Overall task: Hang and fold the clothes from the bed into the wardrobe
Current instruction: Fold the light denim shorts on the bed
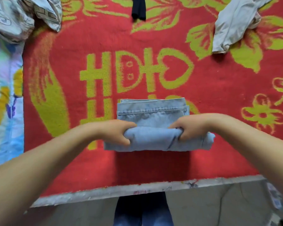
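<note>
Now, jeans: the light blue jeans [153,115] are lying folded on the red blanket [219,98], near the bed's near edge, with the near fold rolled up into my hands.
Left hand: my left hand [116,131] is gripping the roll's left part, fingers curled over the top and thumb tucked underneath.
Right hand: my right hand [188,128] is pinching the roll's right part the same way.
Arms: both forearms are reaching forward and angling inward toward the jeans.
Far side: a pale garment [235,22] is lying far right, a black garment [138,8] far centre, and patterned bedding [15,18] far left.
</note>
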Motion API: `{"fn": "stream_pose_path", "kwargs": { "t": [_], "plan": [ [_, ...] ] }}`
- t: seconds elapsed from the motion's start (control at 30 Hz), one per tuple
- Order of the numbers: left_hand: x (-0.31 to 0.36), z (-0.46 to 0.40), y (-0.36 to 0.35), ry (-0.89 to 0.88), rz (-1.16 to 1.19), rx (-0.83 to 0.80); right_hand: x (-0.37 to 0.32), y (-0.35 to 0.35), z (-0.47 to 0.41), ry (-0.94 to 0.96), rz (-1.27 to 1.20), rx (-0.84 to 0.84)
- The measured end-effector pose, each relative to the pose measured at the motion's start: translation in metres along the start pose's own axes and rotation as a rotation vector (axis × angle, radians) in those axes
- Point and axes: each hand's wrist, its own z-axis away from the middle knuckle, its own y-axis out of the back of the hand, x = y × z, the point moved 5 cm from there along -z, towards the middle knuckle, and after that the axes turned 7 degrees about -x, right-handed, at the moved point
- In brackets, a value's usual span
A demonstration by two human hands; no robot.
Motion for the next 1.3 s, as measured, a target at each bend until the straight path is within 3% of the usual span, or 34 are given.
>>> {"fn": "stream_pose_path", "kwargs": {
  "t": [0.07, 0.17, 0.23, 0.3, 0.37, 0.43, 0.57, 0.7, 0.8, 0.87, 0.97, 1.1, 1.17, 1.3],
  "plan": [
    [-0.021, -0.015, 0.051, 0.020, 0.111, 0.122, 0.028, 0.052, -0.007, -0.094, 0.044, 0.215],
    [-0.057, -0.049, 0.102, 0.195, 0.266, 0.393, 0.066, 0.107, -0.027, -0.301, -0.012, 0.667],
    [-0.067, -0.066, 0.104, 0.364, 0.186, 0.555, 0.064, 0.110, -0.035, -0.285, -0.090, 1.054],
    [-0.059, -0.071, 0.087, 0.489, -0.068, 0.799, 0.043, 0.082, -0.050, -0.245, -0.008, 1.268],
    [-0.032, -0.078, 0.054, 0.327, -0.261, 1.001, 0.021, 0.039, -0.071, -0.218, 0.124, 1.239],
    [-0.018, -0.090, 0.020, 0.176, -0.340, 0.986, 0.024, 0.005, -0.088, -0.240, 0.199, 1.116],
    [-0.048, -0.105, -0.015, 0.266, -0.166, 0.928, 0.065, -0.009, -0.106, -0.340, 0.184, 0.992],
    [-0.048, -0.105, -0.011, 0.288, -0.110, 0.869, 0.065, -0.007, -0.105, -0.320, 0.125, 0.916],
    [-0.041, -0.092, -0.018, 0.287, -0.229, 0.869, 0.064, -0.014, -0.088, -0.234, 0.202, 0.843],
    [-0.033, -0.086, -0.037, 0.196, -0.381, 0.849, 0.059, -0.023, -0.080, -0.202, 0.338, 0.743],
    [-0.022, -0.091, -0.058, 0.168, -0.442, 0.747, 0.056, -0.032, -0.086, -0.293, 0.384, 0.663],
    [-0.010, -0.101, -0.036, 0.306, -0.386, 0.748, 0.042, -0.023, -0.090, -0.367, 0.314, 0.717],
    [-0.007, -0.096, -0.022, 0.327, -0.336, 0.721, 0.037, -0.017, -0.082, -0.385, 0.240, 0.615],
    [-0.007, -0.073, 0.010, 0.322, -0.256, 0.541, 0.014, 0.025, -0.041, -0.380, 0.226, 0.562]
  ]
}}
